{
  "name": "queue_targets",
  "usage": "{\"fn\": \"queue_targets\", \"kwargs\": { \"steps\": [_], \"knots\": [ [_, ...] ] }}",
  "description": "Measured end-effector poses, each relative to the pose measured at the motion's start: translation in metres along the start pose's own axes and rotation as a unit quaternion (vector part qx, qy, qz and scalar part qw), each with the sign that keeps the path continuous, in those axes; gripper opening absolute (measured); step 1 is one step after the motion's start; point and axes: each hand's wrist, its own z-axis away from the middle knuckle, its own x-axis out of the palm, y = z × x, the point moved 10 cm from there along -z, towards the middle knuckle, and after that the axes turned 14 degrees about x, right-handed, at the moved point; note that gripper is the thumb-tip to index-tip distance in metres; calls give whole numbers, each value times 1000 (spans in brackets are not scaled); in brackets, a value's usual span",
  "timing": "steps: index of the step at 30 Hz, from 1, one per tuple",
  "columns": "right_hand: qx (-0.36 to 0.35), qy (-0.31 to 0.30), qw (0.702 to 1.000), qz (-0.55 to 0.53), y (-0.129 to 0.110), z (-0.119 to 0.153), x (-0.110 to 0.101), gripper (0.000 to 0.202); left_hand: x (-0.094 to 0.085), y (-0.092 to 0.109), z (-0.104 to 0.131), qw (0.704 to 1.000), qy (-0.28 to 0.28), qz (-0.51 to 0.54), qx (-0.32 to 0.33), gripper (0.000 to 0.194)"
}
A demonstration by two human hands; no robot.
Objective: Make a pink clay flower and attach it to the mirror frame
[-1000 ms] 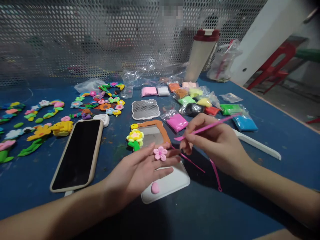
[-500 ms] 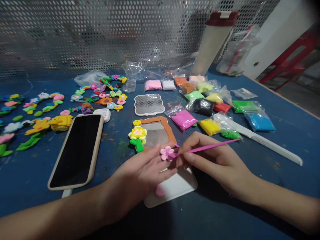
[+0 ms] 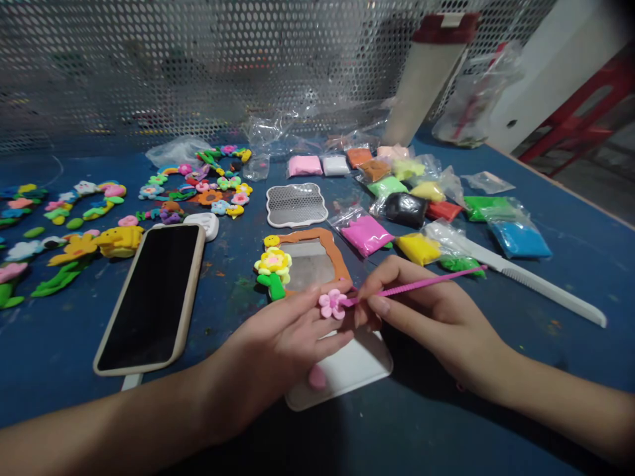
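A small pink clay flower [image 3: 333, 303] lies at the fingertips of my left hand [image 3: 278, 344], which is turned palm up with its fingers stretched out beneath the flower. In a pinch of thumb and fingers, my right hand [image 3: 421, 317] holds a thin pink plastic modelling tool [image 3: 421, 283]. The tool's left tip touches or nearly touches the flower's centre. Under my hands is a white board [image 3: 357, 370] with a pink clay piece [image 3: 317, 377] on it. Just beyond stands out a brown clay-edged mirror [image 3: 337, 254] with a yellow clay flower [image 3: 272, 262].
To the left are a phone [image 3: 151, 297] and several colourful clay decorations [image 3: 208, 192]. A white-framed mirror [image 3: 296, 205] lies farther back. Bagged clay packets [image 3: 367, 235], a white comb [image 3: 550, 291] and a tall tumbler [image 3: 426, 79] occupy the right side.
The camera view has shifted slightly. My right hand and the tool sit a touch farther right; the flower remains at my left fingertips.
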Motion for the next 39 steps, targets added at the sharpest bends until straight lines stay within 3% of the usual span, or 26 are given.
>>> {"fn": "queue_targets", "kwargs": {
  "steps": [6,8,10,12,13,14,15,18,21,26,33,39],
  "knots": [
    [7,-18,1000,-2,1,-1,4,9,-4,-2,0,999,33,33,1,41],
    [12,-18,1000,3,2,-2,4,8,-2,5,-2,997,1,-61,43,44],
    [16,-17,1000,8,3,-2,4,7,9,20,-3,952,-72,-268,130,51],
    [23,-12,1000,14,5,-2,4,7,23,29,0,863,-128,-444,202,58],
    [26,-9,999,17,6,-2,3,7,27,30,1,839,-144,-477,218,60],
    [28,-7,999,20,6,-2,3,7,29,29,2,835,-158,-479,220,60],
    [27,-6,999,22,6,-2,2,7,29,27,3,850,-164,-454,211,59],
    [18,-9,1000,15,4,-1,2,8,18,18,0,947,-125,-265,133,53],
    [6,-17,1000,4,2,0,3,9,9,10,-3,985,-73,-142,72,52],
    [0,-32,999,7,1,0,6,10,13,5,-1,979,-99,-172,49,53],
    [5,-22,1000,20,2,-1,5,10,13,20,-4,952,-102,-263,117,53],
    [3,-16,1000,21,2,0,3,9,24,14,-3,943,-166,-271,99,56]
  ]
}}
